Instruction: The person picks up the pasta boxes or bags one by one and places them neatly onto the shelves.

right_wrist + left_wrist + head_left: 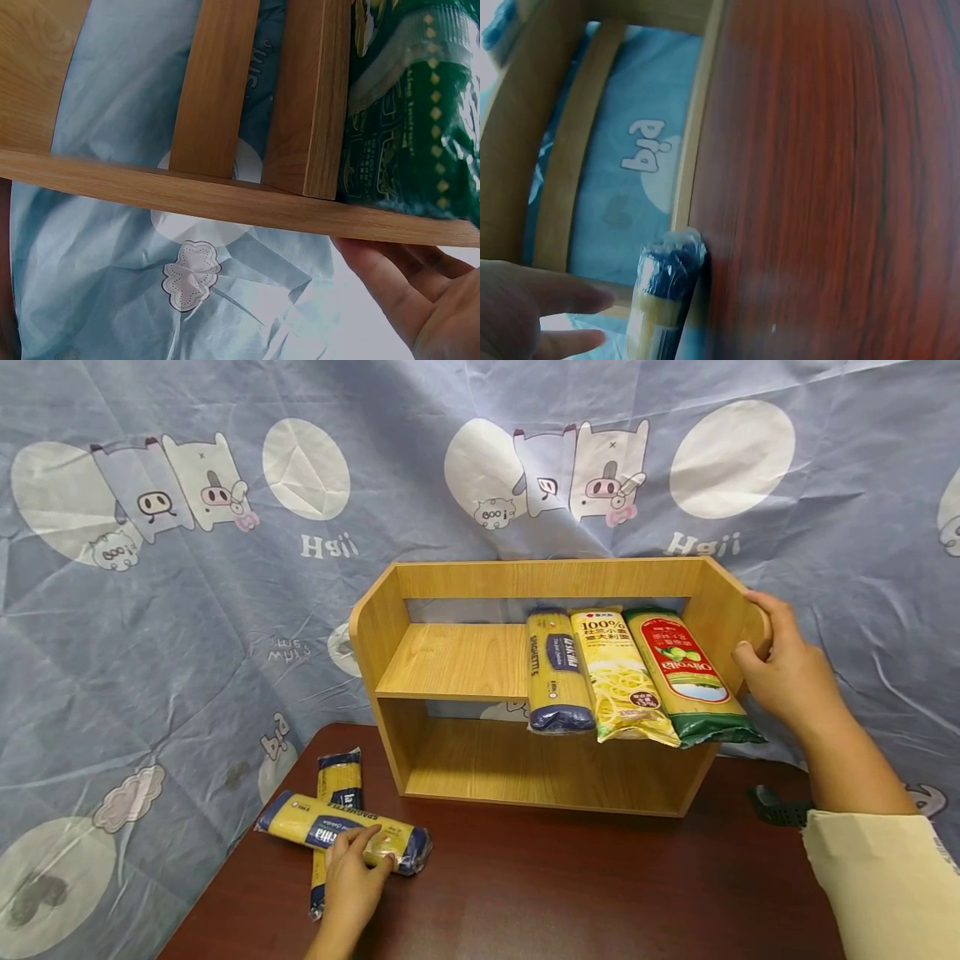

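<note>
A spaghetti pack [303,818] with dark blue ends lies across a second spaghetti pack [341,777] on the table's left. Over its right part is my left hand [352,868], thumb and forefinger spread. In the left wrist view those straight fingers [577,296] end right beside the pack's end [664,281], not wrapped round it. At the right, my right hand [791,664] grips the side panel of the wooden shelf [723,610], thumb on the inner side. Fingers of that hand [390,285] also show against the panel [247,202] in the right wrist view.
On the upper board stand a blue-ended spaghetti pack [558,677], a yellow noodle pack [622,681] and a green-ended Olivoilà pack [690,677], their ends jutting over the front edge. A patterned cloth [187,635] hangs behind the dark red table [562,877]. A black object [780,810] sits right of the shelf.
</note>
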The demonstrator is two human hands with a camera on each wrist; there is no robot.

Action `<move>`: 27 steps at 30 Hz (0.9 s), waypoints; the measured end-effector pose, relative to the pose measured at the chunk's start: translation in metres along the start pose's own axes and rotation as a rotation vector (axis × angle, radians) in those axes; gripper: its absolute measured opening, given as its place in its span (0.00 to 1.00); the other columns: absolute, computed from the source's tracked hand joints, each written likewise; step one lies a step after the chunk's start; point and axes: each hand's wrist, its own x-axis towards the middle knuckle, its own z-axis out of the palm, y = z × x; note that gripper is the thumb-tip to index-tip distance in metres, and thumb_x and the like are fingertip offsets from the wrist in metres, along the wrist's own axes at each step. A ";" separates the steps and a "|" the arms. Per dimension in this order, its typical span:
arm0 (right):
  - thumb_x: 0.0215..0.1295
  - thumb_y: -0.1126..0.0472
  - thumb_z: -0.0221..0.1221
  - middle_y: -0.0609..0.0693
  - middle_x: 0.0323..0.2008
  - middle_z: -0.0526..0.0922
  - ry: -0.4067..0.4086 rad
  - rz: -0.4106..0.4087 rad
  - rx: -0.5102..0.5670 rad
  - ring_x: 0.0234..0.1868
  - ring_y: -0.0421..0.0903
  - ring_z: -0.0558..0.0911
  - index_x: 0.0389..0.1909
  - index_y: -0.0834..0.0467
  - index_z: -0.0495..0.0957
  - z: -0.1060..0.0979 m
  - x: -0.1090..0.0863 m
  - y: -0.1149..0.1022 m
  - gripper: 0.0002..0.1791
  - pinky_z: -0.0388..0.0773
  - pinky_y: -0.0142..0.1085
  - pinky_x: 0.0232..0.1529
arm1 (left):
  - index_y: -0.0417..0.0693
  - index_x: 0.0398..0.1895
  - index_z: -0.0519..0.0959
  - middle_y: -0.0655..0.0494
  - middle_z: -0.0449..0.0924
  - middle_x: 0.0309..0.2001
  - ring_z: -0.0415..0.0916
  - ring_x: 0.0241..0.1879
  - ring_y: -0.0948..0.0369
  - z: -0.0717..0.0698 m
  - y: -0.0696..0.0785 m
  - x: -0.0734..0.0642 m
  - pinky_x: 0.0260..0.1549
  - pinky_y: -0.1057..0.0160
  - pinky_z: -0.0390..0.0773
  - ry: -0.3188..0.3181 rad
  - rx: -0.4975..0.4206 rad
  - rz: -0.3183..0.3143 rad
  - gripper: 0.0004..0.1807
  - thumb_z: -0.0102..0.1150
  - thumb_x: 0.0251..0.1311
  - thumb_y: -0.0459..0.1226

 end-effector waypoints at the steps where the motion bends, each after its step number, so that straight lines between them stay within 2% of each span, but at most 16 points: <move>1: 0.71 0.55 0.46 0.78 0.44 0.77 0.000 -0.001 -0.001 0.41 0.71 0.76 0.79 0.38 0.48 0.000 0.000 0.000 0.37 0.66 0.47 0.31 | 0.42 0.60 0.80 0.37 0.73 0.61 0.64 0.62 0.40 0.000 -0.001 0.001 0.58 0.39 0.67 0.003 0.034 0.020 0.28 0.72 0.55 0.38; 3: 0.71 0.55 0.47 0.78 0.44 0.77 0.002 -0.003 -0.003 0.41 0.71 0.76 0.79 0.39 0.48 0.000 0.000 0.000 0.37 0.66 0.47 0.31 | 0.41 0.61 0.80 0.34 0.70 0.65 0.59 0.68 0.36 0.002 -0.003 0.002 0.64 0.32 0.61 0.001 0.099 0.053 0.29 0.73 0.54 0.40; 6: 0.71 0.55 0.47 0.77 0.43 0.78 0.004 -0.007 -0.004 0.40 0.71 0.76 0.79 0.39 0.49 0.001 0.000 0.001 0.37 0.66 0.46 0.31 | 0.40 0.63 0.77 0.30 0.64 0.70 0.51 0.74 0.32 0.005 -0.006 0.004 0.67 0.26 0.53 -0.024 0.163 0.062 0.35 0.74 0.54 0.46; 9: 0.71 0.55 0.47 0.76 0.41 0.77 0.005 -0.011 -0.004 0.39 0.70 0.76 0.79 0.39 0.49 0.001 0.000 0.001 0.37 0.65 0.46 0.30 | 0.39 0.66 0.75 0.28 0.59 0.73 0.45 0.76 0.30 0.010 -0.008 0.006 0.68 0.23 0.47 -0.046 0.204 0.068 0.42 0.74 0.52 0.55; 13: 0.70 0.55 0.47 0.76 0.41 0.77 0.007 -0.012 0.001 0.39 0.70 0.76 0.79 0.38 0.49 0.001 0.000 0.002 0.38 0.66 0.46 0.30 | 0.40 0.67 0.74 0.27 0.56 0.74 0.42 0.76 0.28 0.014 -0.010 0.008 0.68 0.22 0.45 -0.050 0.227 0.088 0.49 0.75 0.47 0.61; 18: 0.71 0.55 0.46 0.77 0.42 0.77 0.004 -0.007 0.003 0.40 0.71 0.77 0.80 0.38 0.48 0.002 0.001 0.001 0.37 0.66 0.46 0.31 | 0.40 0.67 0.74 0.27 0.56 0.74 0.41 0.76 0.28 0.012 -0.012 0.011 0.67 0.21 0.43 -0.079 0.215 0.112 0.49 0.75 0.47 0.61; 27: 0.71 0.55 0.46 0.76 0.42 0.78 -0.001 0.000 0.001 0.40 0.70 0.77 0.80 0.38 0.48 0.002 0.000 0.001 0.37 0.66 0.44 0.30 | 0.43 0.65 0.76 0.30 0.56 0.75 0.39 0.77 0.29 -0.008 -0.021 0.026 0.68 0.22 0.41 -0.245 0.147 0.162 0.45 0.79 0.43 0.52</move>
